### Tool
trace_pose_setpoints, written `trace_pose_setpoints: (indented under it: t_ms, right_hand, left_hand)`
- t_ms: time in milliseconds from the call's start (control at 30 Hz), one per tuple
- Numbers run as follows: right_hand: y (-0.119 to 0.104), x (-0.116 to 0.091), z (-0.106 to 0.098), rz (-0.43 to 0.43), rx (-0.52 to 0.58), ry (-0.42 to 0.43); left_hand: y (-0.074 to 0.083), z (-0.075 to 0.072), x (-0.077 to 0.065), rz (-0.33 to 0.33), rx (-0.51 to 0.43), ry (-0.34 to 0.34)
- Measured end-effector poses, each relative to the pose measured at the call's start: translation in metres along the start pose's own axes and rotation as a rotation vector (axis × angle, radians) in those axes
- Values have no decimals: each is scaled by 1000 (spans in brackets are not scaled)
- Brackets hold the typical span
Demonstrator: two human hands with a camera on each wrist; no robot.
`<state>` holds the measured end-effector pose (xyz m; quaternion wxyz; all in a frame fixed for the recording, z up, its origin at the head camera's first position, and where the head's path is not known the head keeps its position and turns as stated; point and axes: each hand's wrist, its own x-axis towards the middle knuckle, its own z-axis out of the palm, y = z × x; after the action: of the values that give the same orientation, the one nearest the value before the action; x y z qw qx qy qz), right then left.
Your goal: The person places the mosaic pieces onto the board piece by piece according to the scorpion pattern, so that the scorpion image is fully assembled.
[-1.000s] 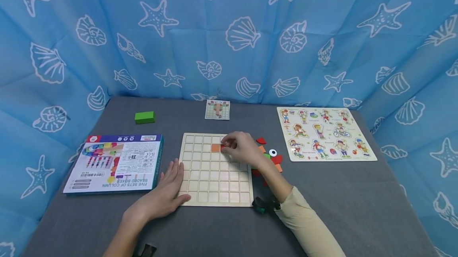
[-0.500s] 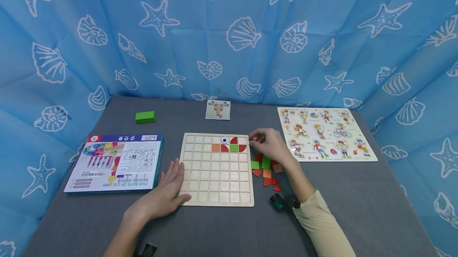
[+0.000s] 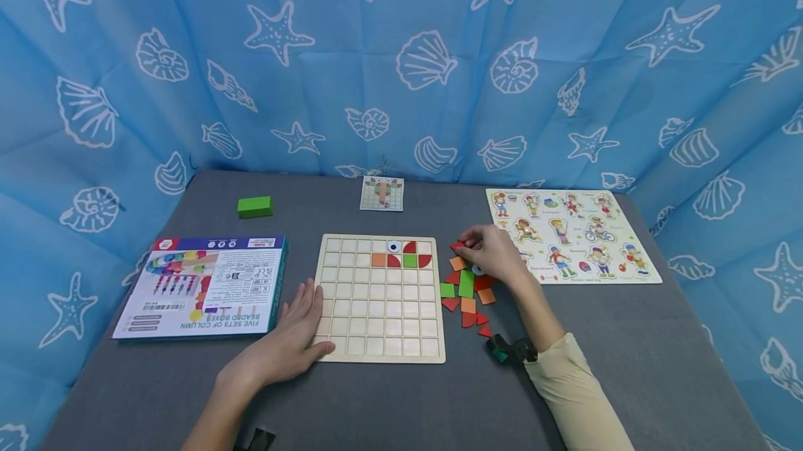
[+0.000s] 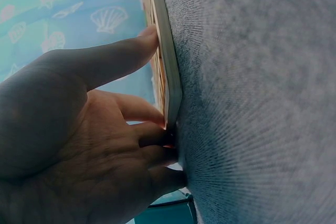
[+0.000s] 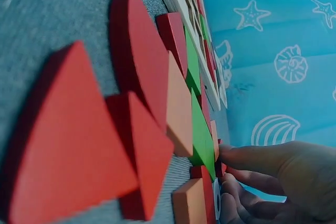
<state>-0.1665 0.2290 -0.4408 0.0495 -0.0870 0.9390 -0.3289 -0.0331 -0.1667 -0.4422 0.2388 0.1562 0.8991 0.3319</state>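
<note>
My left hand (image 3: 288, 339) rests with straight fingers at the left edge of a wooden grid board (image 3: 375, 326), its thumb on the near corner. In the left wrist view the thumb (image 4: 123, 59) lies over the rim. Right of the board, my right hand (image 3: 492, 254) pinches a red quarter-circle block (image 3: 456, 246) at the far end of a loose pile. The upper right cells hold an eye tile (image 3: 394, 247), an orange square (image 3: 379, 259), a green square (image 3: 410, 260) and several red quarter-circles. In the right wrist view, thumb and fingers close around the red block (image 5: 221, 169).
The pile includes a green block (image 3: 466, 284), orange squares and red pieces (image 5: 68, 150); another eye tile is partly hidden by my hand. A pattern card (image 3: 382, 194) lies behind the board. A green block (image 3: 254, 206), a boxed toy (image 3: 201, 287) and a picture puzzle (image 3: 574, 235) surround it.
My right hand has left the red quarter-circle in the board, moved right past the edge, and come to the red block in the pile. My left hand has stayed put.
</note>
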Motion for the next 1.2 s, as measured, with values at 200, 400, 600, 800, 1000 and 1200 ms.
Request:
trace_pose_setpoints:
  t_ms: [200, 400, 600, 800, 1000, 1200]
  right_hand:
    - [-3, -1, -1, -3, 24, -2]
    - [-4, -2, -3, -44, 39, 22]
    - [-13, -2, -4, -77, 113, 7]
    - [-29, -2, 1, -132, 180, -51]
    - [-42, -1, 12, -206, 227, -104]
    - [-61, 3, 25, -214, 278, -182]
  left_hand:
    - [-9, 4, 3, 12, 6, 15]
    - [-11, 5, 2, 49, -50, 28]
    - [-11, 5, 2, 32, -23, 30]
    - [-13, 7, 3, 34, -14, 31]
    - [-16, 8, 4, 22, -4, 25]
    - [-18, 8, 6, 15, 2, 23]
